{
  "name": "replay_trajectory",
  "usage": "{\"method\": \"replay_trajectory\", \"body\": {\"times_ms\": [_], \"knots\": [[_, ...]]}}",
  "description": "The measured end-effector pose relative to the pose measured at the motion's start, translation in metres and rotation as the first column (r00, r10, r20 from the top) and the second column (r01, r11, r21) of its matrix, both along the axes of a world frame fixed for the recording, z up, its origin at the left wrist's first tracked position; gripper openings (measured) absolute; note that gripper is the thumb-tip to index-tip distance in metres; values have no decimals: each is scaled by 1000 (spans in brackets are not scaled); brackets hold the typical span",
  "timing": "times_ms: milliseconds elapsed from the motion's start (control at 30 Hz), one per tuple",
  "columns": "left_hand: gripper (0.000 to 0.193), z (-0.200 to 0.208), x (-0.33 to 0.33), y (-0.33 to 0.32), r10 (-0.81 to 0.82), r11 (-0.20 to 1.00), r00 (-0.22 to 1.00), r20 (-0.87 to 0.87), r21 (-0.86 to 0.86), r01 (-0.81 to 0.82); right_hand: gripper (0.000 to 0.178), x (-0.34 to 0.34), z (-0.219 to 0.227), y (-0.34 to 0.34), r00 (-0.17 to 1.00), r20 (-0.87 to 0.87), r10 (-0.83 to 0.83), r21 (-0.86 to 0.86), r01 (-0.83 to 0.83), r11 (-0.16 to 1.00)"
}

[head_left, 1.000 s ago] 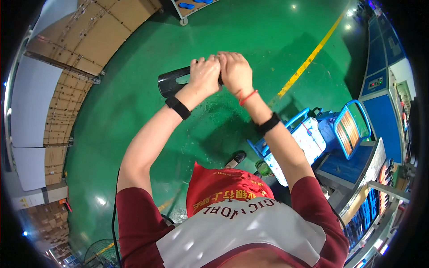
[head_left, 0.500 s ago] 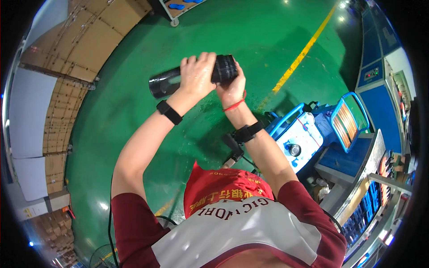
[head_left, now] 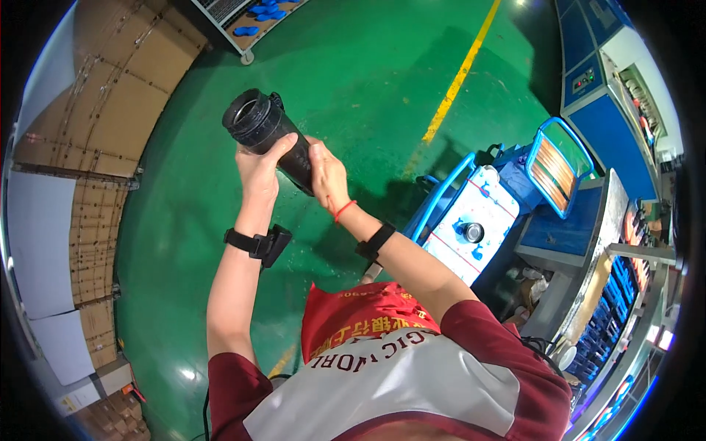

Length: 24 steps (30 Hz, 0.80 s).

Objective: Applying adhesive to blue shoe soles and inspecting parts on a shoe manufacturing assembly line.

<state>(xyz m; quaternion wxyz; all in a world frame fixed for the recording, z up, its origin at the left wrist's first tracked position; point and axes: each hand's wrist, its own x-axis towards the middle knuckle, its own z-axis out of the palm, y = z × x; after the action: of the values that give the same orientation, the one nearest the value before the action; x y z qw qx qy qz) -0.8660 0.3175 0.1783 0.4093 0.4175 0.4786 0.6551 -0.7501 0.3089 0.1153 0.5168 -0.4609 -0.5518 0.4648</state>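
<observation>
A black bottle [head_left: 254,117] is held tilted above the floor, its uncapped mouth pointing to the upper left. My left hand [head_left: 257,170] wraps round the upper body just below the neck, with the thumb lying across it. Lower down, my right hand [head_left: 329,175] grips the side near the base, and part of the base is hidden by the fingers. The bottle's surface looks wet. To the right, a small round black-and-silver piece, perhaps a lid [head_left: 473,232], rests on the white-topped stool [head_left: 448,250].
Brown cartons [head_left: 103,110] and white boards [head_left: 40,242] line the left. A wheeled rack [head_left: 246,55] with blue pieces stands at the far side. A blue-framed chair [head_left: 555,173], a workbench [head_left: 588,279] and blue machines [head_left: 603,117] are on the right. The green floor [head_left: 346,81] has a yellow line.
The bottle has swung round: its mouth end, formerly at the right, now points upper left. My left hand has moved near the neck, and my right hand has gone from the mouth end toward the base.
</observation>
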Motion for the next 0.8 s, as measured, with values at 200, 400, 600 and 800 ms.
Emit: {"method": "replay_trajectory", "body": {"times_ms": [200, 400, 600, 800], "knots": [[45, 16, -9, -5, -164, 985, 966, 199, -26, 172, 51, 16, -36, 29, 819, -563, 111, -532, -461, 710], [51, 14, 0, -9, -154, 983, 988, 14, 98, 152, 47, 10, -44, 19, 251, -902, -352, -413, -737, 535], [64, 11, -7, -19, -91, 979, 968, -232, 157, 130, 59, 3, -35, 14, 421, -897, -137, -412, -681, 605], [57, 22, -45, -20, 29, 972, 969, -246, 234, 30, 55, 16, 14, 33, 759, -458, 462, -498, -650, 575]]}}
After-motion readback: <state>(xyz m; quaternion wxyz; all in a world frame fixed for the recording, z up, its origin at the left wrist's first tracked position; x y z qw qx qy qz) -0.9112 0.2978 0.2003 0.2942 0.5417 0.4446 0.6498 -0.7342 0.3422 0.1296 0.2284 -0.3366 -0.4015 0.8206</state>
